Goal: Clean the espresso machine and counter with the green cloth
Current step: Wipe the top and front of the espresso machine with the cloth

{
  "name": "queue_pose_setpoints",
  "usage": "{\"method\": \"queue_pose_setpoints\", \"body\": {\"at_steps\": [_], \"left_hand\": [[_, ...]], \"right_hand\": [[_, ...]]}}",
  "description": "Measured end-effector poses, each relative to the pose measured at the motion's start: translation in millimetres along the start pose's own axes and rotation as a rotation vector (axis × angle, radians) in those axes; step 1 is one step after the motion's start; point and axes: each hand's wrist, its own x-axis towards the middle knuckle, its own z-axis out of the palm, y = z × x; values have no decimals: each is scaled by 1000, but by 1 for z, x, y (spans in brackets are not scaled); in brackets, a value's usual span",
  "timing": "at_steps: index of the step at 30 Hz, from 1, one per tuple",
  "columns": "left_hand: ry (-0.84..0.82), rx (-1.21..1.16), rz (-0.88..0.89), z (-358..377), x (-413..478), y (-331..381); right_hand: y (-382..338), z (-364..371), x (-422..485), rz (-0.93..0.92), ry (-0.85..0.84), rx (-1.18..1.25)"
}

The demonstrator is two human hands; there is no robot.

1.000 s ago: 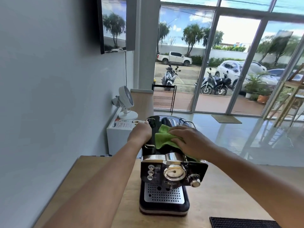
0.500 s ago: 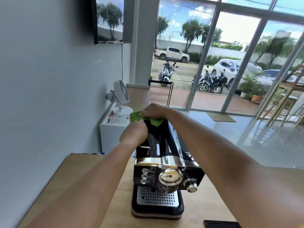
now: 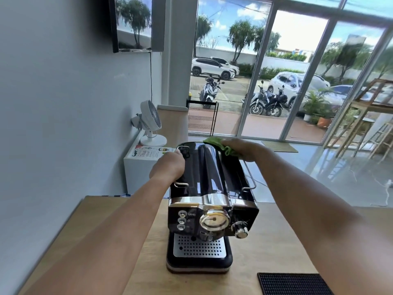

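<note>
While the left hand (image 3: pixel 167 167) clamps the left side of the machine (image 3: pixel 212 188), its fingers curled down over the top edge, the right hand (image 3: pixel 244 149) bears palm-down on the cloth (image 3: pixel 219 145) at the far right corner of the glossy black top. The fingers are bent over the bunched green fabric, which spills out to the left of them. Both bare forearms reach in from the near corners of the view. A wire rail (image 3: pixel 250 177) runs along the right edge of the top, just below the right wrist. The machine stands upright on the wooden counter (image 3: pixel 272 237), facing the camera. Its front carries three buttons (image 3: pixel 181 220) in a column at left, a round gauge (image 3: pixel 214 219) in the middle and a chrome knob (image 3: pixel 241 231) at right, above a perforated drip tray (image 3: pixel 198 245). A black ribbed mat (image 3: pixel 293 283) lies on the counter near the lower right edge, well apart from the machine. Beyond the counter's far left corner, a white fan (image 3: pixel 150 122) sits on a low white cabinet (image 3: pixel 138 169) against the grey wall, beneath a dark wall screen (image 3: pixel 134 24). Floor-to-ceiling windows (image 3: pixel 297 71) at the back look out on parked motorbikes (image 3: pixel 265 101) and cars (image 3: pixel 212 66) under a bright, partly cloudy sky.
</note>
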Motion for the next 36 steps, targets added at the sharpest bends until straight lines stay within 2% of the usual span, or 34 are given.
{"method": "queue_pose_setpoints", "body": {"at_steps": [2,5,8,10,17,20,22,25,27,28,32,34,36], "left_hand": [[-2,-10,4,-1,-2,1],[-8,-36,-9,-2,-4,2],[-24,-85,-16,-3,-3,2],[-31,-108,-19,-3,-4,3],[-43,-139,-49,-8,-13,10],[-57,-152,-40,-8,-15,11],[-51,-155,-44,-8,-16,11],[-48,-157,-45,-9,-17,12],[-47,-147,-39,-9,-17,12],[-47,-144,-40,-8,-17,12],[-53,-141,-44,-8,-16,11],[-56,-142,-43,-7,-18,11],[-55,-150,-37,-8,-18,10]], "right_hand": [[19,-2,-15,-33,-33,301],[42,6,-36,-146,22,508],[60,29,-62,-214,227,584],[71,44,-83,-217,306,605],[95,73,-159,-357,367,600],[104,83,-189,-381,388,498],[104,87,-202,-388,414,338],[89,85,-221,-400,651,-167],[69,81,-237,-393,742,-451],[58,78,-245,-358,757,-490],[2,59,-235,-397,828,-164],[-20,57,-203,-394,700,-184],[-28,69,-161,-186,379,-352]]}}
